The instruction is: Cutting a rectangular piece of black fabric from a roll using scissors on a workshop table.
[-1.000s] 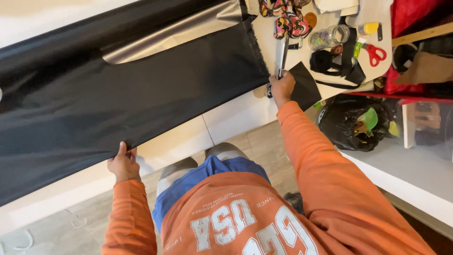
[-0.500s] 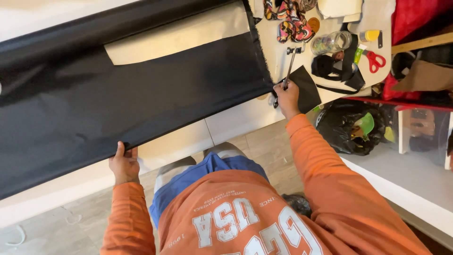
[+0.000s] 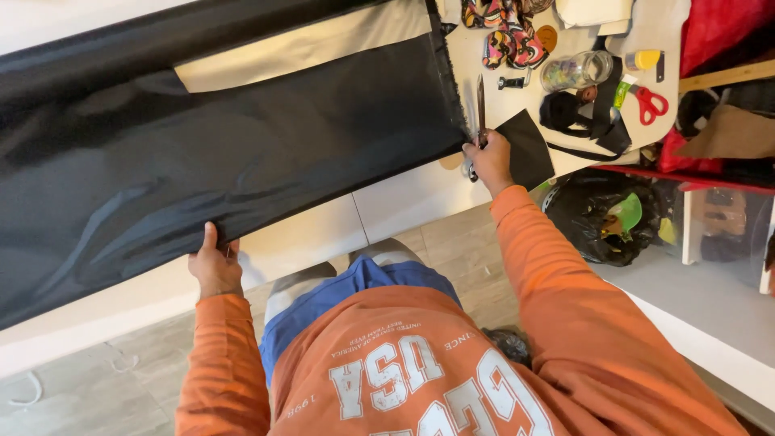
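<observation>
A long sheet of black fabric (image 3: 242,153) lies across the white table (image 3: 315,234), with a pale strip (image 3: 307,44) showing along its far side. My left hand (image 3: 214,262) grips the fabric's near edge, thumb on top. At the sheet's right end, my right hand (image 3: 488,159) holds long metal scissors (image 3: 481,105) with the blades pointing away from me, alongside the frayed right edge. That hand rests partly on a small black square piece (image 3: 529,145).
On the table's right end lie colourful patterned pieces (image 3: 508,40), a clear jar (image 3: 575,71), red-handled scissors (image 3: 650,103) and a black strap (image 3: 585,117). A black rubbish bag (image 3: 589,222) sits on the floor to my right. Red cloth (image 3: 718,32) is at the far right.
The folded top layer of black fabric has slid toward me, baring a wider pale strip. My right hand with the scissors has dropped slightly along the right edge.
</observation>
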